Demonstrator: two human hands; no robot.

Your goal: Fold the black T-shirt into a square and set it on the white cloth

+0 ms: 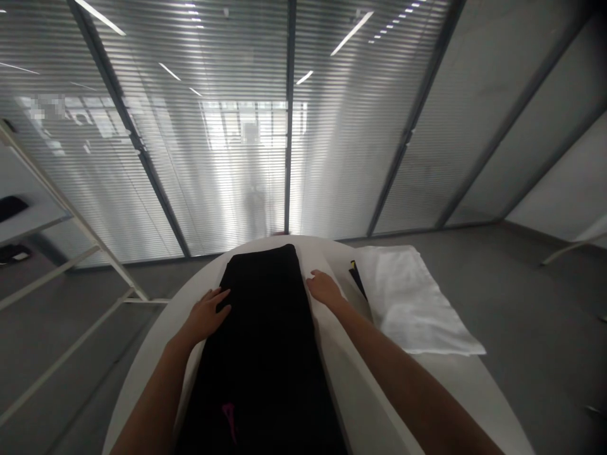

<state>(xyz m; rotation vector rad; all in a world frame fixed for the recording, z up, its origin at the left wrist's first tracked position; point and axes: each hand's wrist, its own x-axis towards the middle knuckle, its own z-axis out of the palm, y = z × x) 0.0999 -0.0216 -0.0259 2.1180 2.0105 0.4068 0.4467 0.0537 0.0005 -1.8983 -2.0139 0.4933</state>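
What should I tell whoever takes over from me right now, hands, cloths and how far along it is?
Left hand: flat and open on the left edge of the black garment.
Right hand: flat and open at its right edge.
The black garment lies lengthwise in a long narrow strip on the white table.
A white cloth lies to the right, over a dark item.
Done: the garment lies in a narrow strip.
Left: any further folding.

The black cloth (265, 354) runs off the bottom edge, so its near end is unseen. Both forearms are cut off there too. A dark flat thing (357, 278) at centre right lies mostly hidden under the white towel (417, 303). Shapes behind the blinds (246, 133) at upper centre are blurred.
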